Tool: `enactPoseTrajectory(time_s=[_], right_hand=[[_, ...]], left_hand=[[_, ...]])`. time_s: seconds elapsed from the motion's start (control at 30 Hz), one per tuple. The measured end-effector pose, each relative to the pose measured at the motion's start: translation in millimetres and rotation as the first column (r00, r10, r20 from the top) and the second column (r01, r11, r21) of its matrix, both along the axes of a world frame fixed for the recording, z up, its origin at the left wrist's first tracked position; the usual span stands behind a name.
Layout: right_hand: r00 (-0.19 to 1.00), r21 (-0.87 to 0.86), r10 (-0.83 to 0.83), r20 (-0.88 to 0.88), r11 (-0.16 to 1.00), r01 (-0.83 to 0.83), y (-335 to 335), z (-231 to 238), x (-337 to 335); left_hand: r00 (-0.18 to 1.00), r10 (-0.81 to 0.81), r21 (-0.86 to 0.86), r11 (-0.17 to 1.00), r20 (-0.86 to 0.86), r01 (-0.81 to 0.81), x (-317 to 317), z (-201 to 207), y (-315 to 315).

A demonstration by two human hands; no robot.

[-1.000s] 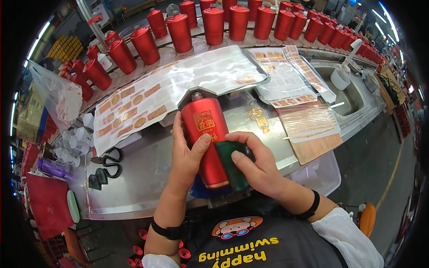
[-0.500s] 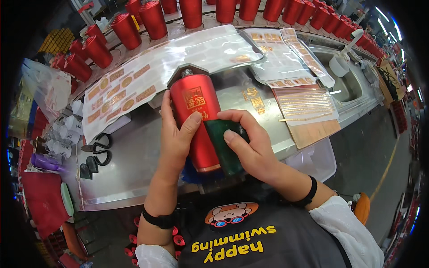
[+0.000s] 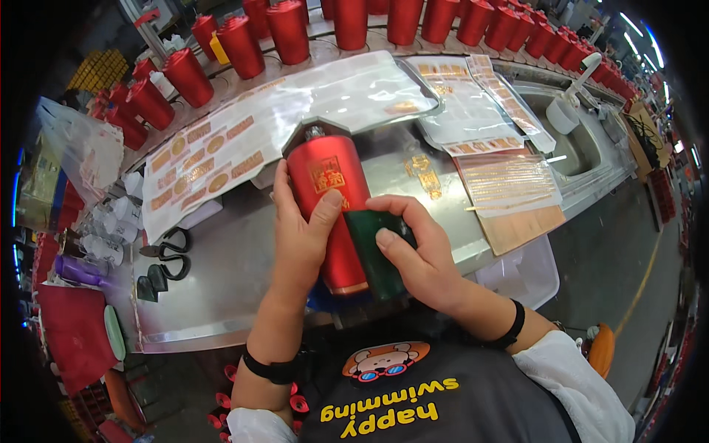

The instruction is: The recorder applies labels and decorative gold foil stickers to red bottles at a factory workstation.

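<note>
A shiny red bottle with gold characters on its front leans lengthwise before me, its capped neck in an angular dark rest. My left hand is wrapped round its left side, the thumb pressing just below the gold square decal. In my right hand I pinch a dark green flat scraper, thumb in front and index finger along the top edge. The scraper's left edge lies against the bottle's lower right side. A blue thing under the bottle's base is mostly hidden.
Sheets of gold decals cover the metal table's back left, with more sheets at back right. Black-handled scissors lie left. A board with gold strips is beside the sink. Red bottles line the back.
The row of red bottles at the back has shifted left. My view has tilted slightly. Both hands keep their hold, the scraper still against the bottle.
</note>
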State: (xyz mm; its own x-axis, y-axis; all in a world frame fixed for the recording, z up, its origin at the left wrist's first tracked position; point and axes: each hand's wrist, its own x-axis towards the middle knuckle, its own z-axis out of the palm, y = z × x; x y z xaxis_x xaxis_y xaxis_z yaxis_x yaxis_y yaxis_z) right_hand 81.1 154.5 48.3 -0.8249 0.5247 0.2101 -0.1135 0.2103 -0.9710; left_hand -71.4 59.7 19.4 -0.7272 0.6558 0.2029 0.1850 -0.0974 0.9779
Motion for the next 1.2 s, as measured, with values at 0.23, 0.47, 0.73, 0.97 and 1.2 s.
enactPoseTrajectory(time_s=[0.23, 0.47, 0.73, 0.97, 1.2], right_hand=[[1.000, -0.033, 0.016, 0.003, 0.999, -0.016, -1, 0, 3], [1.000, -0.008, 0.023, 0.006, 1.000, -0.023, -1, 1, 4], [0.999, 0.000, 0.030, 0.016, 1.000, -0.030, -2, 1, 4], [1.000, 0.024, 0.026, 0.014, 0.999, -0.026, -3, 1, 4], [1.000, 0.029, 0.016, 0.024, 0.999, -0.017, -3, 2, 3]], left_hand=[[0.999, -0.002, 0.026, 1.000, 0.036, 0.001, 6, -1, -3], [0.998, -0.008, -0.022, 1.000, -0.055, 0.007, 6, 2, -7], [0.992, -0.080, 0.130, 0.989, 0.101, 0.066, 6, 4, -3], [1.000, -0.030, 0.041, 0.999, 0.000, 0.030, -2, 0, -6], [0.997, 0.008, -0.005, 1.000, -0.077, -0.008, -3, -1, -4]])
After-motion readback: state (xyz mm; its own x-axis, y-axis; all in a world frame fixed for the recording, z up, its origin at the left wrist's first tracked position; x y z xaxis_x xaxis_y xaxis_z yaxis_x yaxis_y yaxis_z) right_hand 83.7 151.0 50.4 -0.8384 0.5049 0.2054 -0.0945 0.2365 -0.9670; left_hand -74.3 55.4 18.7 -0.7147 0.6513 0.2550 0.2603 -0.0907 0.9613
